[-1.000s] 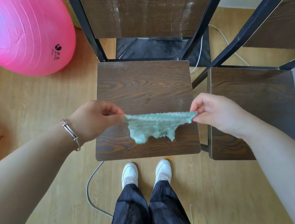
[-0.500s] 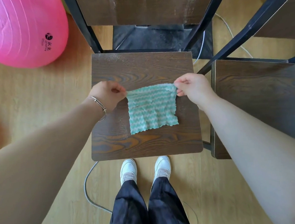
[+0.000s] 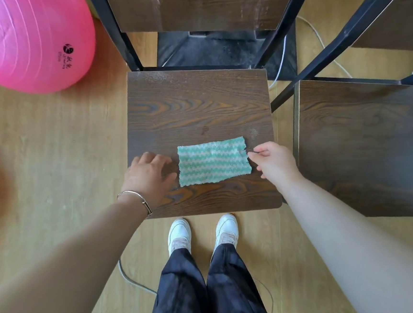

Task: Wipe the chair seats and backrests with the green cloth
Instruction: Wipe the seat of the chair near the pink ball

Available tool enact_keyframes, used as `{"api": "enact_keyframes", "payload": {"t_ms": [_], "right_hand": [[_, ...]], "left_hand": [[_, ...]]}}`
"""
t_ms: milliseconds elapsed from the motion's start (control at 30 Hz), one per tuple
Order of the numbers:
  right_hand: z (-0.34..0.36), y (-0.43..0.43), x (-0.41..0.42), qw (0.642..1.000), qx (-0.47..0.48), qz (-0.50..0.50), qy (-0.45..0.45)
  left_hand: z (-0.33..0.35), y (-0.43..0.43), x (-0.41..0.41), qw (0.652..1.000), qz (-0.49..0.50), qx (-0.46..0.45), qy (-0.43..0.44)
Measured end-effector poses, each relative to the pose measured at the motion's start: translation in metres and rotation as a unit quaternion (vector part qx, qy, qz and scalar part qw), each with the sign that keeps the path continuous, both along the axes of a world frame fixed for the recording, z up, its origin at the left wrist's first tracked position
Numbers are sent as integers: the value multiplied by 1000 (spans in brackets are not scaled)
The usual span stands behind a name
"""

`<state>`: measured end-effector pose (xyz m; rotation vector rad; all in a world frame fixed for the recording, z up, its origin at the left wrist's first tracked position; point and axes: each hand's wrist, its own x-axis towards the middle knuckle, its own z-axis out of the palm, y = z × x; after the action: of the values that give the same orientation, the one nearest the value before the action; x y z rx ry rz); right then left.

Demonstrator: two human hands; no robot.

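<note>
On the dark brown wood-grain seat of the nearer chair (image 3: pixel 195 102), the green cloth with pale zigzag stripes (image 3: pixel 212 164) lies flat as a rectangle, toward the front half of the seat and a little right of its middle. The left hand (image 3: pixel 147 176) rests over the seat just beside the cloth's left edge, its fingers straight and slightly spread, holding nothing; a thin silver bracelet (image 3: pixel 135 195) circles that wrist. The right hand (image 3: pixel 274 161) sits at the cloth's right edge, thumb and forefinger drawn together with their tips at the edge; whether they pinch the fabric or only touch it cannot be told.

Behind the seat rises the chair's dark wooden backrest (image 3: pixel 199 4), streaked with pale dust, between black metal frame posts (image 3: pixel 117 31). A second chair seat of the same dark wood (image 3: pixel 361 142) stands just to the right. A large pink exercise ball (image 3: pixel 23 42) sits on the light wooden floor (image 3: pixel 50 157) at upper left. A pair of white shoes (image 3: pixel 179 233) stands at the seat's front edge.
</note>
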<state>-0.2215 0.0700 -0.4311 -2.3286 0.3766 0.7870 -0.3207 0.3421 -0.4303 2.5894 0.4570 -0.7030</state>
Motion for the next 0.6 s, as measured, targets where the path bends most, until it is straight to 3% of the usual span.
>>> {"api": "enact_keyframes", "payload": {"t_ms": [133,367,600], "right_hand": [[-8,21,-8,998,-32,-4,49],[-11,51,-13,995,-92,36,19],[-2,50,-7,998,-14,-46,-28]], "left_hand": [[5,-2,-5,996,51,52,-47],[5,4,-15,991,57,83,-84],[2,17,-31,989,82,85,-86]]}}
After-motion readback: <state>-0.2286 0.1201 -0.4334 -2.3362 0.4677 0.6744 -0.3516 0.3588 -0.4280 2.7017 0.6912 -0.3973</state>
